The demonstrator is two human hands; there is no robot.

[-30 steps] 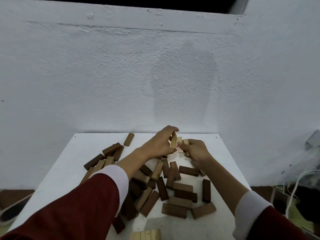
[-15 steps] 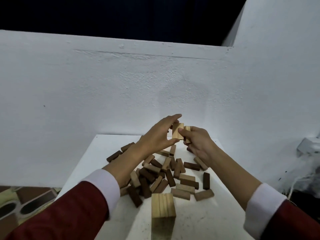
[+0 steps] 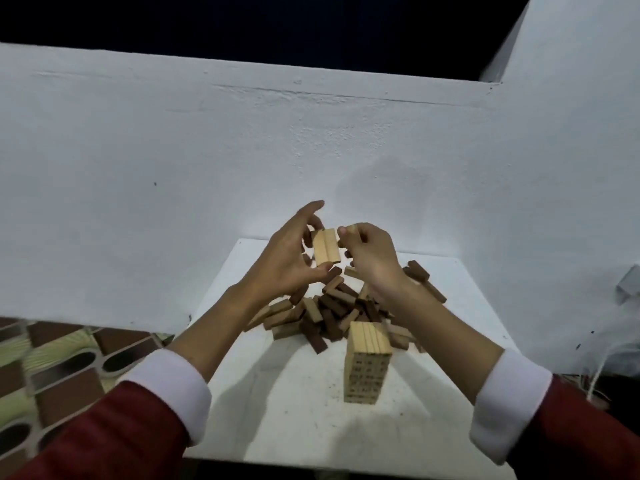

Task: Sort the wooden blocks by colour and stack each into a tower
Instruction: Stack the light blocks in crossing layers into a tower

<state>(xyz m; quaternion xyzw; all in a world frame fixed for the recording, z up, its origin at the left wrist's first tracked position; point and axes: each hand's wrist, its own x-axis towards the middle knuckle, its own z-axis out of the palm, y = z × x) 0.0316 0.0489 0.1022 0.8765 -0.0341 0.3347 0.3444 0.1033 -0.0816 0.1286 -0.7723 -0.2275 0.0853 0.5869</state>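
A heap of dark and light wooden blocks [image 3: 332, 308] lies on the small white table [image 3: 294, 393]. In front of it stands a tower of light blocks [image 3: 367, 362]. Above the heap, my left hand [image 3: 287, 258] pinches two light blocks [image 3: 325, 245] side by side between thumb and fingers. My right hand [image 3: 370, 254] is just right of them, fingers curled round another light block [image 3: 352, 229] whose end shows at the fingertips.
A white wall [image 3: 242, 150] rises right behind the table and turns a corner on the right. Patterned floor tiles [image 3: 52, 368] show at the lower left. Cables [image 3: 599, 382] lie beside the table at the right.
Both hands have lifted from the heap with light blocks and risen together. The view has tilted, so the light tower now shows in full.
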